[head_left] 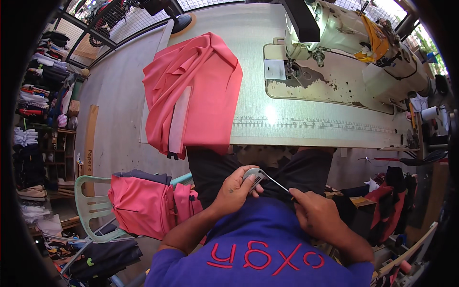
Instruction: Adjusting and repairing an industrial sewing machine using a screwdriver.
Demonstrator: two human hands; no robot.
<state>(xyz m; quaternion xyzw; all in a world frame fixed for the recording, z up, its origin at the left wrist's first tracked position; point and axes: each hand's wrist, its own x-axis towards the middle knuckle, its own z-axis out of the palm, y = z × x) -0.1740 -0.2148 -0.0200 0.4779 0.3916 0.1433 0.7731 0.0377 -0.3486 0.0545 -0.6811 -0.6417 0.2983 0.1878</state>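
Observation:
My left hand is closed around a small grey rounded piece with dark slots, held above my lap. A thin silver rod slants from the top of that piece down to my right hand, whose fingers are closed on its lower end. The fingers hide what the rod ends in there. In front of me, folded pink fabric lies on the left of the sewing table, with a paler strip on it and its near edge hanging over the front.
A sewing machine stands at the table's back right, with a printed ruler along the front. At my left, a green plastic chair bears pink garments. Shelves of folded clothes line the far left; dark and red cloth hangs at right.

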